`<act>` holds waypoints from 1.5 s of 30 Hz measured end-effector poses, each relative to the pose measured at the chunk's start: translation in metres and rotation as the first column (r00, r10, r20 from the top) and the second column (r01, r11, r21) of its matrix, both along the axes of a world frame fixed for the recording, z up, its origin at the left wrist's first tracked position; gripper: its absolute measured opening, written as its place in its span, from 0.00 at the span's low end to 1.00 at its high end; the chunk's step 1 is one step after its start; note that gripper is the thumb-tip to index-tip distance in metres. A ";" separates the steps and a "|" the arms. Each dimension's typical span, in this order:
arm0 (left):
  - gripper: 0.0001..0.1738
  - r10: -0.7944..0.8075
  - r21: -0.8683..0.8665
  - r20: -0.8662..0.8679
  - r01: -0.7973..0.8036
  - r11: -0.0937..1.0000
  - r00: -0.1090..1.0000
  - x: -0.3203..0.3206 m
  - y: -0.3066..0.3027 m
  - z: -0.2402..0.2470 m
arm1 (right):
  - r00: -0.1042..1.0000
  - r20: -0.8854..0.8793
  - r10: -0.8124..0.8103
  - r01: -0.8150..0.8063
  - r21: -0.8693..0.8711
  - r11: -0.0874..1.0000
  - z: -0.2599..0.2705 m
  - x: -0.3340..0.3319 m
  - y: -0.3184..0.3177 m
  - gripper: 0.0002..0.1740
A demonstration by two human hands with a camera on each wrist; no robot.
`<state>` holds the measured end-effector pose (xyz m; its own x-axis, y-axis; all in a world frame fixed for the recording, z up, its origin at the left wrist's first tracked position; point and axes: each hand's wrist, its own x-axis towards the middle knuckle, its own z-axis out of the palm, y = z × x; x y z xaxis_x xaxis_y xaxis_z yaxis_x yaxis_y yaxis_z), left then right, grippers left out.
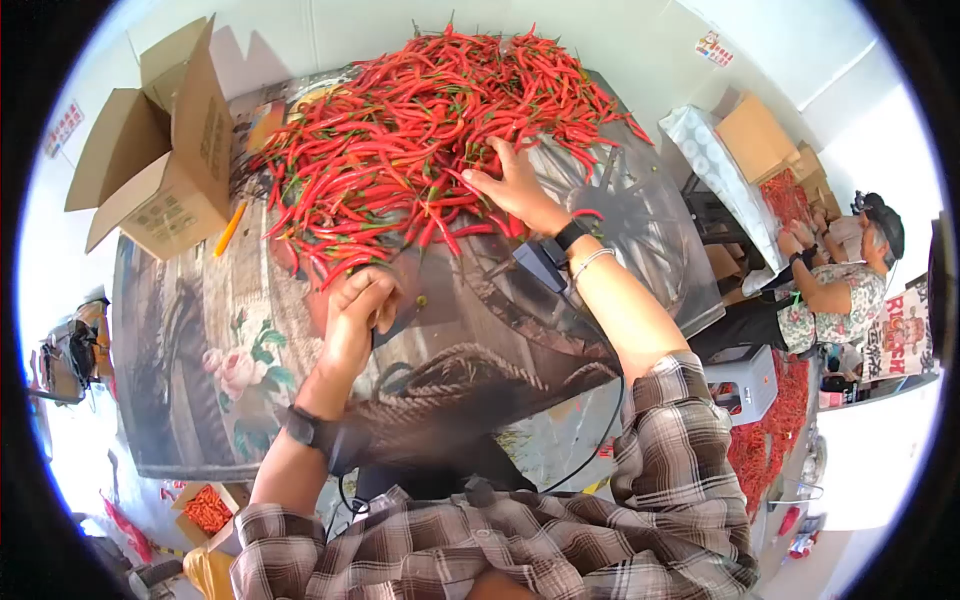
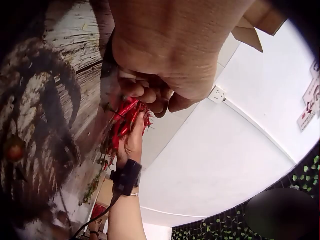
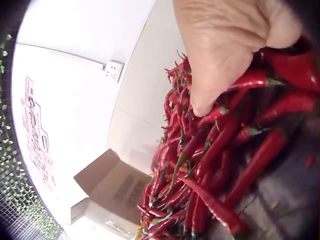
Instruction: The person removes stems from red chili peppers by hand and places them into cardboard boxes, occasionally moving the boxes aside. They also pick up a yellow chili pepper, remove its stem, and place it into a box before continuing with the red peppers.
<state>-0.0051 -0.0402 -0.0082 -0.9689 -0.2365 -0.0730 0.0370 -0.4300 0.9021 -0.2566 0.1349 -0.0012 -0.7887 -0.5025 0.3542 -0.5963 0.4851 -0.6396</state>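
A heap of red chili peppers (image 1: 400,150), many with green stems, covers the far part of the table. My right hand (image 1: 520,190) lies over the right side of the heap, thumb spread away from the fingers. In the right wrist view its thumb (image 3: 212,85) points down at the peppers (image 3: 210,160); its other fingers are mostly hidden. My left hand (image 1: 358,310) hovers by the near edge of the heap with fingers curled in and thumb against them. The left wrist view shows those bent fingers (image 2: 150,95) with nothing visible between them.
An open cardboard box (image 1: 165,150) stands at the table's left, a lone orange pepper (image 1: 230,228) beside it. The table (image 1: 200,330) has a printed cover. On the right, another person (image 1: 840,290) handles peppers at a second table (image 1: 725,170). A carton (image 1: 240,495) sits at lower left.
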 end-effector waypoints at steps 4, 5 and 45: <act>0.10 0.032 0.045 -0.034 -0.030 0.999 0.999 0.000 0.001 0.000 | 0.997 0.060 0.053 -0.058 0.096 0.994 0.024 0.037 -0.018 0.50; 0.10 0.015 0.044 -0.022 -0.014 0.999 1.000 0.001 0.001 -0.002 | 0.983 0.152 0.100 -0.118 0.118 0.986 0.031 0.046 -0.016 0.50; 0.12 -0.069 0.028 -0.016 0.070 0.997 0.997 0.000 -0.004 0.005 | 0.993 -0.095 0.065 -0.017 0.438 0.899 0.048 0.114 0.062 0.14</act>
<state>-0.0055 -0.0447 -0.0034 -0.9839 -0.1668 -0.0636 0.0200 -0.4573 0.8891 -0.1427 0.1968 0.0469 -0.7347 -0.6565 0.1712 -0.6733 0.6746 -0.3025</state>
